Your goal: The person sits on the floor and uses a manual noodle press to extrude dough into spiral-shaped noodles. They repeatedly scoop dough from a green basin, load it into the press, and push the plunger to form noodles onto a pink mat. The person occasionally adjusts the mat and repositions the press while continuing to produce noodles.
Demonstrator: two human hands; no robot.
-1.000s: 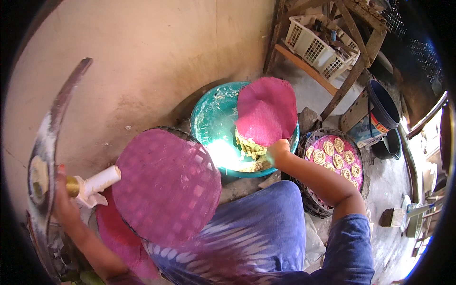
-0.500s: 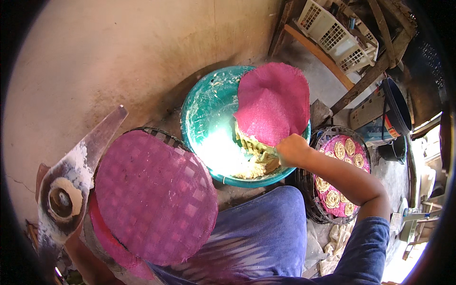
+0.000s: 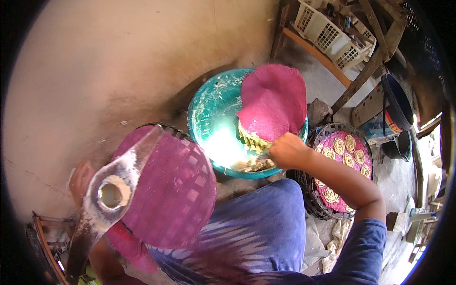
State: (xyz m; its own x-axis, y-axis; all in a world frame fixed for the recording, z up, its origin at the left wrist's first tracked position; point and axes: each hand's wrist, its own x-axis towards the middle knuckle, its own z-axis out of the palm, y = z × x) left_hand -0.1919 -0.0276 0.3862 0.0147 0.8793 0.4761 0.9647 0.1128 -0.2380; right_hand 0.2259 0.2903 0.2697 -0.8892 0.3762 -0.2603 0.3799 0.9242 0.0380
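On the left, my left hand (image 3: 81, 181) is closed round a long, flour-smeared press (image 3: 95, 209) with a round, open cup in its middle; most of its fingers are hidden behind it. The press slants over a round woven basket covered with thin purple-pink cloth (image 3: 180, 190). My right hand (image 3: 287, 152) is a fist inside the near right side of a green basin (image 3: 213, 102). Pale yellow dough (image 3: 254, 142) lies by its fingers, partly under a pink cloth (image 3: 274, 99). What the fist grips is blurred and hidden.
Right of the basin stands a basket of coiled noodle-like rounds (image 3: 348, 160) on pink cloth. Beyond it are a dark bucket (image 3: 398, 102) and a smaller black pail (image 3: 398, 146). A white plastic crate (image 3: 325, 35) sits at the back right by a wooden frame. A wall (image 3: 118, 57) rises behind.
My left hand and the press have moved right, so the press now overlaps the cloth-covered basket. My right hand stays low in the basin by the dough. The view has shifted slightly.
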